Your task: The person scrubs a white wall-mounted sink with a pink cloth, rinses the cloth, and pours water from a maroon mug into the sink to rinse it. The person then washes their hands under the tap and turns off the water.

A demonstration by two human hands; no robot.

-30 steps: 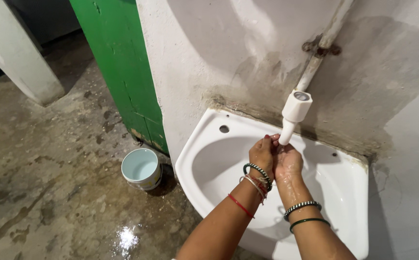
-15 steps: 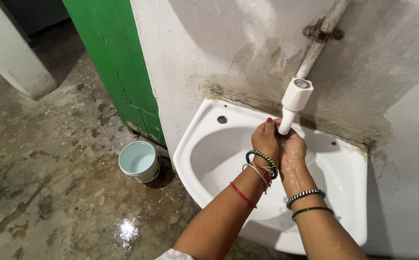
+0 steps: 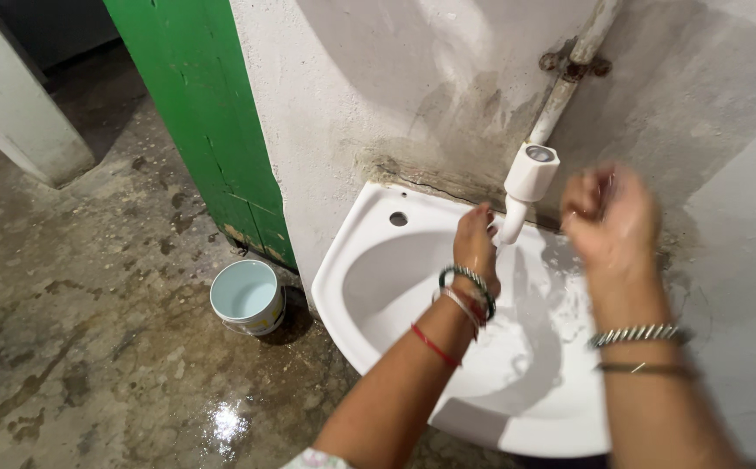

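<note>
1. Centrally, the white plastic tap (image 3: pixel 527 187) is seen slanting down over the white ceramic basin (image 3: pixel 369 287).
2. Directly at its spout, the left hand (image 3: pixel 475 245) is held loosely curled, empty.
3. Rightward, raised apart, the right hand (image 3: pixel 611 217) is blurred, fingers curled, empty.

A pale bucket (image 3: pixel 247 297) stands on the wet floor (image 3: pixel 91 330), left of a green door (image 3: pixel 200 113). A white pillar (image 3: pixel 13 104) stands far left.

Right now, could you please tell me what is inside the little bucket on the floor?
The bucket shows only a pale, bare inner wall and bottom; whether it holds clear water cannot be told.
</note>
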